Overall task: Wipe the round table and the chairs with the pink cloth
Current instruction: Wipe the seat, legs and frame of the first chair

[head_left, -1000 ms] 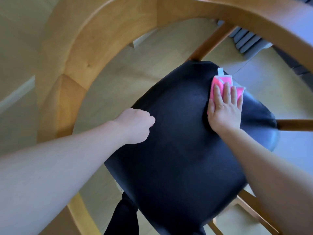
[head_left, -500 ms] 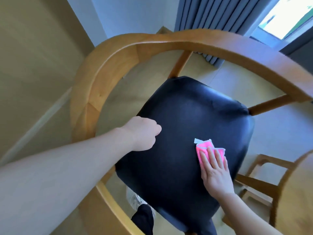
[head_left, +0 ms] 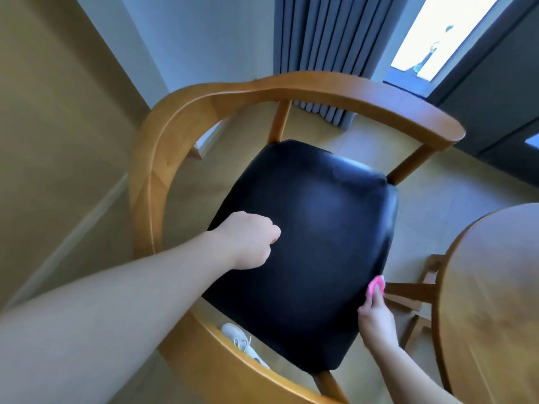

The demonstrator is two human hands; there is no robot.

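A wooden armchair with a curved back rail (head_left: 291, 86) and a black padded seat (head_left: 315, 228) fills the middle of the view. My left hand (head_left: 248, 240) rests as a loose fist on the seat's left part and holds nothing. My right hand (head_left: 377, 319) presses the pink cloth (head_left: 376, 284) against the seat's right edge with extended fingers; only a small bunched piece of cloth shows beyond the fingertips. The round wooden table (head_left: 495, 287) comes in at the right edge.
Under the table's rim shows part of a second wooden chair (head_left: 414, 293). A white shoe (head_left: 239, 339) is on the floor below the seat. A grey curtain (head_left: 320, 39) and a window (head_left: 437, 33) stand behind the chair, with a beige wall to the left.
My right hand slid the pink cloth from the seat's far side toward me and off to its right edge. The view rose and pulled back. My left hand stayed in place.
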